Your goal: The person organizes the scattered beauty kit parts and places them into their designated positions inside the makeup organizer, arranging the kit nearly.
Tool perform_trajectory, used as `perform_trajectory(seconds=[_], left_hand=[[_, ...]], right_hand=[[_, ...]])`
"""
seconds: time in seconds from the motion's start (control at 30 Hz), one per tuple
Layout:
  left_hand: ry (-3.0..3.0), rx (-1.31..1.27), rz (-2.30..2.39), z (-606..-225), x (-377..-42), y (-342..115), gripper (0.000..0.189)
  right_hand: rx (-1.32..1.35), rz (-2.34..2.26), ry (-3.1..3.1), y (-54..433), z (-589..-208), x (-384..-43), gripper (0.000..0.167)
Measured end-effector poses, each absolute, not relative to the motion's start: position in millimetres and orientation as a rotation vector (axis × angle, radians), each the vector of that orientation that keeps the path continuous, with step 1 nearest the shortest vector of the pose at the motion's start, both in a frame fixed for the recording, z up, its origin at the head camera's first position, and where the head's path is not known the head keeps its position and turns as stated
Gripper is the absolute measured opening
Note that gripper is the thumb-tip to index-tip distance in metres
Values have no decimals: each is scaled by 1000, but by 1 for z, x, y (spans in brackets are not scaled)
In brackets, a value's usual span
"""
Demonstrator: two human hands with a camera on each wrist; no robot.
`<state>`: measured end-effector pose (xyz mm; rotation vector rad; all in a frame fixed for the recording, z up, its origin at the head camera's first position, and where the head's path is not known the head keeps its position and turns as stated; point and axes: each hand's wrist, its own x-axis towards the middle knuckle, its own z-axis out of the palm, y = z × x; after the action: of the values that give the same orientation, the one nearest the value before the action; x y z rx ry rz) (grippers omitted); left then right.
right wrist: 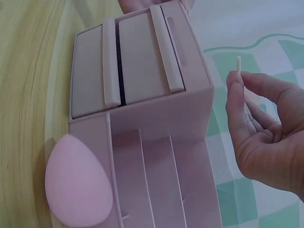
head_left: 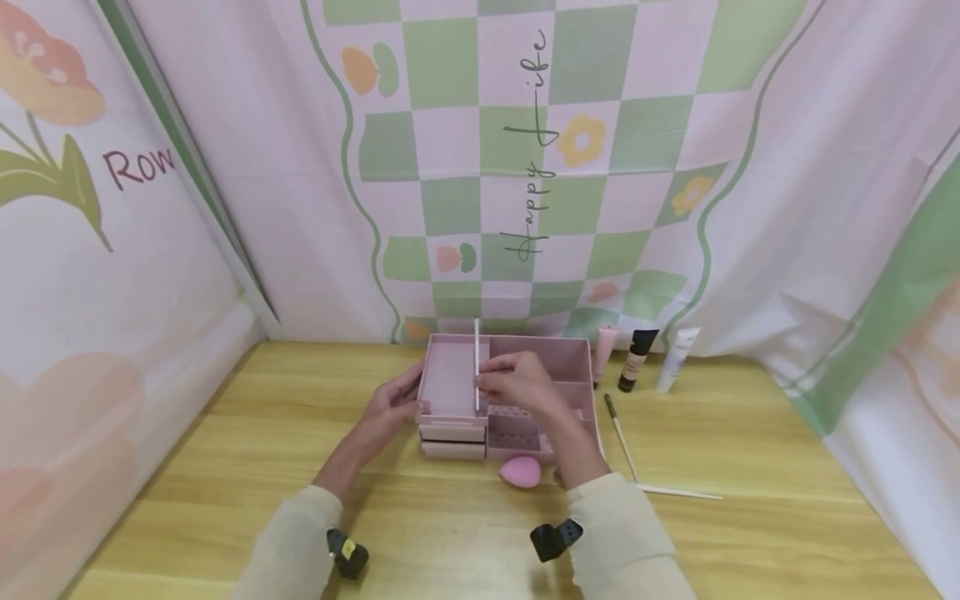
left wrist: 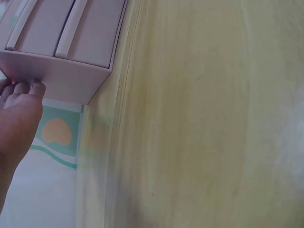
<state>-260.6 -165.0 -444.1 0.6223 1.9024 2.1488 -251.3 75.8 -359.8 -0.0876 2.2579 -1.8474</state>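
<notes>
A pink desktop organizer (head_left: pixel 453 375) stands against the back cloth, with two drawers at its left front and compartments on the right. My left hand (head_left: pixel 388 414) rests against the organizer's left side, thumb by the front upper corner. In the left wrist view, the fingertips (left wrist: pixel 37 88) touch its side wall. Between thumb and index finger, my right hand (head_left: pixel 521 383) pinches a thin white stick (head_left: pixel 477 350), held upright over the drawer section's flat top. In the right wrist view, the stick's end (right wrist: pixel 239 63) pokes above the pinching fingers.
A pink makeup sponge (head_left: pixel 521 472) sits at the organizer's front. Right of it lie a makeup brush (head_left: pixel 622 437) and a white stick (head_left: pixel 681 492). A pink tube (head_left: pixel 604 354), a black-capped tube (head_left: pixel 637 360) and a white tube (head_left: pixel 677 360) stand at the back right.
</notes>
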Motion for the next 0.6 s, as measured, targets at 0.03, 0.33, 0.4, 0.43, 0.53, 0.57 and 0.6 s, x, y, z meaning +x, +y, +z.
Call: perform_trajectory(seconds=[0.03, 0.33, 0.4, 0.43, 0.53, 0.57, 0.6], left_hand=[[1908, 622, 2145, -444, -260, -165, 78], [1904, 637, 2145, -445, -262, -164, 76], [1885, 649, 2153, -446, -262, -165, 76], [1878, 647, 2157, -446, -262, -164, 77], [1859, 647, 2159, -446, -262, -165, 77], [1858, 648, 2158, -446, -262, -165, 76], [1857, 647, 2156, -446, -262, -165, 76]], right_hand=[[-77, -1847, 2257, 73, -359, -253, 34], [-23, -1807, 2288, 51, -357, -261, 28], [-31, -1792, 2306, 46, -357, -263, 27], [-32, -1785, 2318, 44, -357, -264, 27], [-34, -1779, 2344, 39, -358, -266, 25], [-34, -1781, 2355, 37, -359, -267, 24], [-29, -1786, 2359, 36, -359, -267, 23]])
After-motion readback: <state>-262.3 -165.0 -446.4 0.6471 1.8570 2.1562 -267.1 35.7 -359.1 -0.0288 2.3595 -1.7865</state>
